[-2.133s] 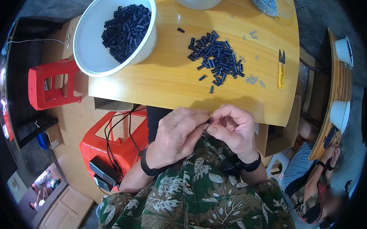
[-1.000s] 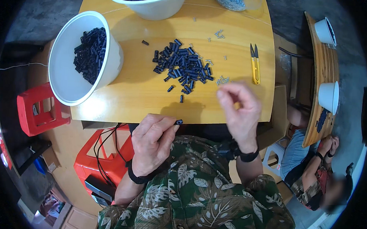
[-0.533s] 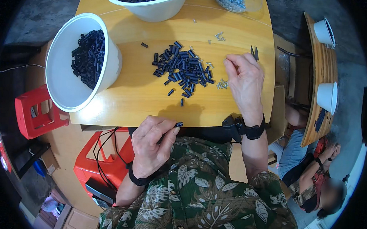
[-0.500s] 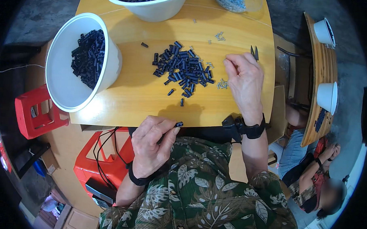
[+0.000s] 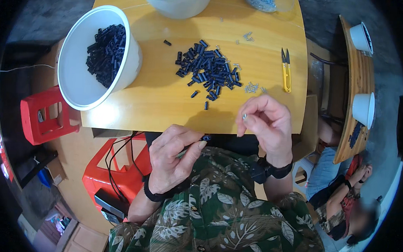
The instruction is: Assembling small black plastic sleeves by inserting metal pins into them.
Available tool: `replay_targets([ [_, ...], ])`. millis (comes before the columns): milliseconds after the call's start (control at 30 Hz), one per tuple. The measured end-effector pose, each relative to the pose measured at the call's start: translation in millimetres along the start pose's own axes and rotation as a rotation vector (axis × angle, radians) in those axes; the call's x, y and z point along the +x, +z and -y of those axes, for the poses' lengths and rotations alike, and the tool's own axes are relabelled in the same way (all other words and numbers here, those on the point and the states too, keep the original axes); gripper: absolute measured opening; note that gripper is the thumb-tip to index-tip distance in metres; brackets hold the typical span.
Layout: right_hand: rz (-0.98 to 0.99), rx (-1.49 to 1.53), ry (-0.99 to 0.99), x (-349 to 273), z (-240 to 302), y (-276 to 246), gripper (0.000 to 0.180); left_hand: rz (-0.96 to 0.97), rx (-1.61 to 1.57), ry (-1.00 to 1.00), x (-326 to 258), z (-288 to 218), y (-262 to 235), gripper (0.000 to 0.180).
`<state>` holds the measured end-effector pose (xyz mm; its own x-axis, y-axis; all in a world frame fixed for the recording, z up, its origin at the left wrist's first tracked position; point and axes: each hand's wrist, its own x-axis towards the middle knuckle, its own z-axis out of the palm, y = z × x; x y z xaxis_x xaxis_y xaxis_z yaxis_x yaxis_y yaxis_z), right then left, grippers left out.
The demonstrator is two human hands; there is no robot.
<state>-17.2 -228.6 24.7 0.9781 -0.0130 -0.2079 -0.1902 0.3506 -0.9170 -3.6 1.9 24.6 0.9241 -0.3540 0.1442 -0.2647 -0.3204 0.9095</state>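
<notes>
Between the thumb and forefinger of my left hand (image 5: pixel 174 156) is a small black plastic sleeve (image 5: pixel 206 137), held just off the table's near edge. My right hand (image 5: pixel 268 126) is closed in a pinch on a tiny silvery metal piece (image 5: pixel 245 117), too small to make out fully. A pile of black plastic sleeves (image 5: pixel 208 68) lies mid-table, beyond both hands. Small metal pieces (image 5: pixel 251 87) are scattered along its right side, with more metal pieces (image 5: pixel 248 36) farther back. Yellow-handled thread snips (image 5: pixel 287 75) lie to the right, blades pointing away from me.
A white tub (image 5: pixel 135 66) of black sleeves stands at the left, and another white tub (image 5: pixel 183 7) at the back. Beside that is a clear container (image 5: pixel 279 4) of metal pieces. Red stools (image 5: pixel 91 175) stand left of me; a person (image 5: pixel 341 197) sits at another table (image 5: pixel 343 146) at right.
My right hand has drawn back from beside the snips toward my left hand, with a tiny metal piece now showing in its fingertips. The left hand still holds its sleeve. The view has shifted slightly.
</notes>
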Motion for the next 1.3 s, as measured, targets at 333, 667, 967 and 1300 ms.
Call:
replay_targets([
  [333,0.197,0.244,0.113,-17,-15,18,0.011,0.044,-0.134,-0.012,-8,-7,-7,0.017],
  [667,0.089,-0.243,-0.033,-27,-1,39,0.015,0.016,-0.121,0.013,-11,-9,-9,0.018],
  [967,0.127,-0.51,-0.168,-23,7,43,0.016,0.027,-0.057,0.094,-12,-7,-9,0.022],
  [1300,0.204,-0.651,-0.26,-17,11,46,0.02,0.046,0.037,0.138,-11,-5,-10,0.024],
])
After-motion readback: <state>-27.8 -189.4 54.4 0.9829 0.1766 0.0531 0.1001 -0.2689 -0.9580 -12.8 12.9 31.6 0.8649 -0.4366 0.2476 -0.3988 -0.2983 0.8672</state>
